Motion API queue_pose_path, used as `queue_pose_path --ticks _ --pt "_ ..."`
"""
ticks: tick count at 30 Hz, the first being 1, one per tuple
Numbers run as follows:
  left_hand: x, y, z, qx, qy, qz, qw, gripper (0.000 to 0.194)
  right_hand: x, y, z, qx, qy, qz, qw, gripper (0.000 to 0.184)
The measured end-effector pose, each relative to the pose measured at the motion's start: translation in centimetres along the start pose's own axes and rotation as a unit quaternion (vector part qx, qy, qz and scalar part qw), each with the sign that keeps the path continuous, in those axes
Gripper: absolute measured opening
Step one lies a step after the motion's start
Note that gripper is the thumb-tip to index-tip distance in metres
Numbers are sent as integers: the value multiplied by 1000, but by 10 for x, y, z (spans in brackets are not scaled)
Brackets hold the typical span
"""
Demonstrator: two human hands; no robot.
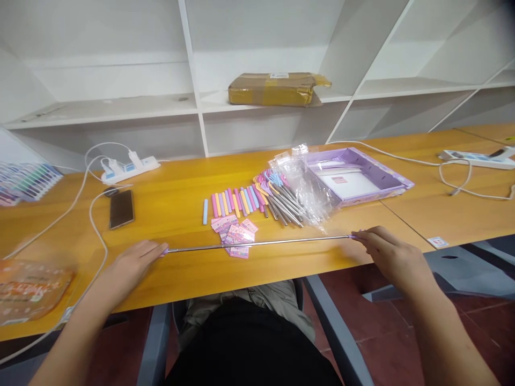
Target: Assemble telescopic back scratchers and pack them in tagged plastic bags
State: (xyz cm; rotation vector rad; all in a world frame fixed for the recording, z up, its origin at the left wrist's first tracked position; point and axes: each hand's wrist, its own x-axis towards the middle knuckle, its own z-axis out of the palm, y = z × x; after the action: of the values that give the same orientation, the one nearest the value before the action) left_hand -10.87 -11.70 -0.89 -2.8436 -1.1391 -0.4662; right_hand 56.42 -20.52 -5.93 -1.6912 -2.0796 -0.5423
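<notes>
- White shelves (197, 103) rose behind the yellow-brown tabletop (173, 198), with a taped cardboard box (271, 89) on one of them.
- Fingers of the left hand (131, 266) were pinched closed on the purple left end of a thin metal rod (289, 242).
- Fingers of the right hand (392, 260) were likewise closed on its other purple end.
- Between the hands, the rod stretched across the near part of the tabletop, crossing in front of some pink cards (237, 231); whether it touched them could not be told.
- Just beyond the cards lay a row of pastel sticks (225, 203), one blue stick (205, 212) apart at its left.
- Right of these lay a bunch of metal rods with coloured hooks (281, 203), then clear plastic bags (308, 187) against a purple tray (380, 192).
- Well to the left, a dark phone (121, 209) lay near a white power strip (131, 169).
</notes>
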Motion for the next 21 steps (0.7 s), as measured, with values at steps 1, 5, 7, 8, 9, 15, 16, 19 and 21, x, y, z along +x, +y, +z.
queue_pose_path --ticks 1,5,7,8,9,15,16,19,21 --pt "3 6 4 -15 -11 -2 1000 37 3 -5 1 30 -15 -5 999 31" --pt "23 39 31 -28 -13 -2 1000 41 24 -42 9 109 -44 -41 992 39" --pt "34 54 44 -20 -10 -3 1000 43 39 -64 14 99 -40 -66 992 41" --pt "39 61 49 -16 -9 -5 1000 43 46 -74 16 88 -34 -79 992 42" --pt "43 67 53 -14 -8 -6 1000 43 53 -84 17 78 -26 -89 993 43" --pt "65 105 60 -61 -24 7 998 34 66 -163 24 128 12 -189 974 49" --pt "68 112 62 -73 -29 15 997 33 64 -180 27 138 7 -211 968 47" --pt "75 121 70 -63 -26 24 997 30 57 -225 40 150 21 -216 965 46" --pt "76 119 77 -45 -18 36 998 26 55 -240 49 165 35 -190 967 43"
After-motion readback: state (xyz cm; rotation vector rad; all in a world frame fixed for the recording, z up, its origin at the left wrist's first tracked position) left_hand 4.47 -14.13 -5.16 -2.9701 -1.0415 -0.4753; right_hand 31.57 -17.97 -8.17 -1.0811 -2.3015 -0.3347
